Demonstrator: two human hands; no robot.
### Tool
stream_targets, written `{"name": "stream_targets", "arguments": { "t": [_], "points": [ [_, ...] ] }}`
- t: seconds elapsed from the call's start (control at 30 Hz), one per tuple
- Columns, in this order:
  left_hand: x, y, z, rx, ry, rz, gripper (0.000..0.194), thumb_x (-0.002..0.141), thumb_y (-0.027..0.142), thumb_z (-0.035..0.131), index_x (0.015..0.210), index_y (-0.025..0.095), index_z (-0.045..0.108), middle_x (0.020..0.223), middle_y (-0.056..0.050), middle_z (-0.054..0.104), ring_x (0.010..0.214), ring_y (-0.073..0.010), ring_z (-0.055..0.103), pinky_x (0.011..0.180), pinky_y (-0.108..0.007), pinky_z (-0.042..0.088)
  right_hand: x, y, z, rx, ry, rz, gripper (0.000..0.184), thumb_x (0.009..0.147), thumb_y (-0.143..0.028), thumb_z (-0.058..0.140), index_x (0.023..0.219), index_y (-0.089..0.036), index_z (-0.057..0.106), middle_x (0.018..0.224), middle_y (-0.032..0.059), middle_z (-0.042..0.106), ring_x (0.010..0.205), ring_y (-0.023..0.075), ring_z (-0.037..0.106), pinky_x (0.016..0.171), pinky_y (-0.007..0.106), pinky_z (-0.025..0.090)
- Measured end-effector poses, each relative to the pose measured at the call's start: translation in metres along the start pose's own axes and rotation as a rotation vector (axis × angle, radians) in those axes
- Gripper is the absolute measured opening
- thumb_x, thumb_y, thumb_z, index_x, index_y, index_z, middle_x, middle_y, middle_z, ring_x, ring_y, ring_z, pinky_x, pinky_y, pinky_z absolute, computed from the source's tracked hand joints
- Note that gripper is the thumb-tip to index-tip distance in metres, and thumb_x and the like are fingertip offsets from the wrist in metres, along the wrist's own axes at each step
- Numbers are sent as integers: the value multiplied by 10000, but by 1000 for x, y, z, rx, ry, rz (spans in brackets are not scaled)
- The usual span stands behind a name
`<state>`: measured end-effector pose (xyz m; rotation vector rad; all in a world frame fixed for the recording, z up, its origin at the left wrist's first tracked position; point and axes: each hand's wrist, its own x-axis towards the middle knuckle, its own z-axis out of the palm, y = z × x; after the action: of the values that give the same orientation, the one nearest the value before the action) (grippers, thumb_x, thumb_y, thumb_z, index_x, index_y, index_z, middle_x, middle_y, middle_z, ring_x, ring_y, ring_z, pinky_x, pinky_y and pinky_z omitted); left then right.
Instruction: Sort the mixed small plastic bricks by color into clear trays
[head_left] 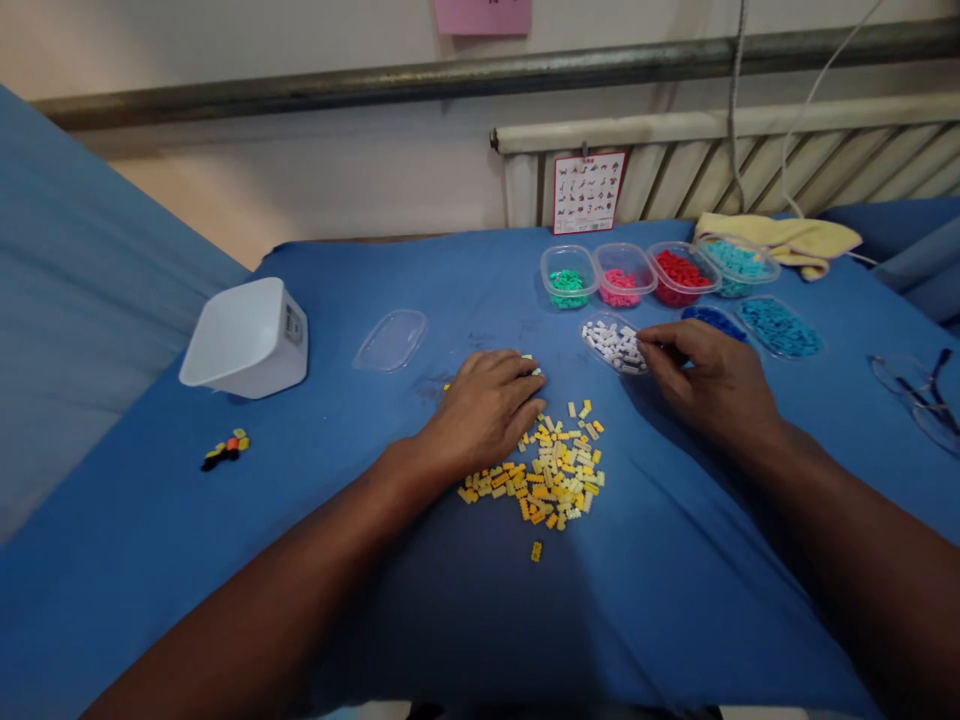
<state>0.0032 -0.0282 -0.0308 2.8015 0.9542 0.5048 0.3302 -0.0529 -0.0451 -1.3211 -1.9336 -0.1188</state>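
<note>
My left hand [491, 405] lies palm down at the upper left of a loose pile of small yellow toy bricks [559, 475], fingers stretched out. A few pale bricks peek out by its fingertips; what is under the palm is hidden. My right hand [709, 375] is at the right edge of a shallow clear lid holding small white bricks [615, 345]. Its thumb and index finger are pinched together there, and anything between them is too small to make out. One yellow brick [537, 551] lies apart, nearer to me.
Clear tubs of green [568, 285], pink [619, 287], red [681, 272] and light blue bricks [736, 262] stand behind. Blue bricks [780, 327] lie at right, near glasses [922, 395]. Leftward are a clear lid [391, 341], white bin [247, 340] and several mixed bricks [226, 448].
</note>
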Motion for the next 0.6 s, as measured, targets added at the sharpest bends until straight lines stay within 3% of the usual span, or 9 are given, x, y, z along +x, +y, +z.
{"name": "stream_targets", "arguments": {
  "t": [0.13, 0.33, 0.5, 0.6],
  "points": [
    [5, 4, -4, 39, -22, 32, 384, 1163, 383, 559, 1377, 140, 766, 1415, -161, 763, 1423, -377, 648, 1210, -605, 488, -5, -14, -1, 56, -74, -74, 148, 1093, -281, 655, 1148, -239, 786, 989, 81, 836, 859, 266, 793, 746, 408, 602],
    [3, 7, -7, -8, -22, 39, 331, 1150, 318, 556, 1305, 133, 784, 1292, -144, 761, 1270, -318, 689, 1139, -530, 514, -11, -40, 8, 161, -232, -260, 125, 1114, -217, 646, 1163, -227, 761, 1033, 75, 838, 915, 240, 796, 828, 387, 635],
    [1, 8, -10, 55, -25, -5, 341, 1158, 345, 541, 1103, 143, 810, 1125, -122, 764, 1127, -302, 704, 1112, -542, 498, -13, -44, 10, 201, -266, -271, 125, 1110, -208, 661, 1165, -239, 769, 1010, 63, 833, 900, 235, 792, 818, 378, 636],
    [2, 9, -8, 54, 15, -3, 346, 1153, 391, 571, 1201, 147, 812, 1249, -142, 773, 1221, -326, 704, 1153, -560, 482, -12, -43, 9, 208, -263, -272, 131, 1108, -203, 662, 1174, -234, 771, 1019, 69, 831, 908, 237, 791, 819, 377, 633]
  ]
}}
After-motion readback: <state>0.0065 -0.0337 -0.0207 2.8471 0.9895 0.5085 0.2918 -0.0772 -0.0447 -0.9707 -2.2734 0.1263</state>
